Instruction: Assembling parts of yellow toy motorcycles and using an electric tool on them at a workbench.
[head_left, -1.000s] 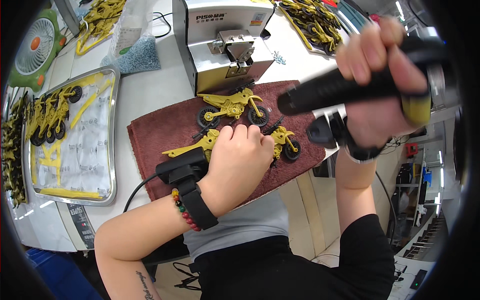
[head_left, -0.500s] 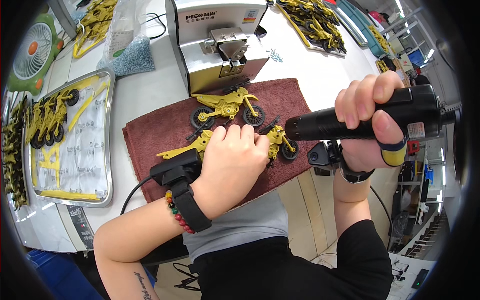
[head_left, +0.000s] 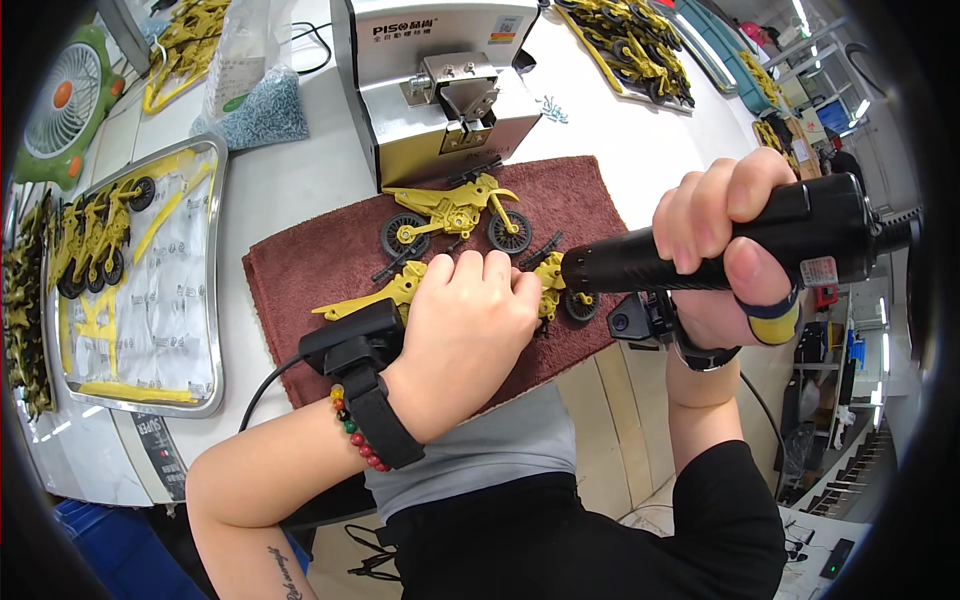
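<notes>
My left hand (head_left: 470,320) is closed over the middle of a yellow toy motorcycle (head_left: 372,294), pressing it down on a brown towel (head_left: 290,262). The motorcycle's tail and front end stick out on either side of the fingers. My right hand (head_left: 725,225) is wrapped round a black electric screwdriver (head_left: 625,260), held slanting toward the left. Its tip end meets the front of that motorcycle, above the front wheel; the bit itself is hidden. Just beyond lies a second yellow toy motorcycle (head_left: 455,212) with black wheels, on its side on the towel.
A silver screw-feeding machine (head_left: 430,100) stands behind the towel, with loose screws (head_left: 553,110) beside it. At left are a metal tray (head_left: 215,330) holding several motorcycles, a bag of bluish screws (head_left: 265,112) and a green fan (head_left: 68,105). More motorcycles (head_left: 640,55) lie at far right.
My right hand has moved the screwdriver slightly left and down, its tip end now over the front of the held motorcycle. My left hand stays in place.
</notes>
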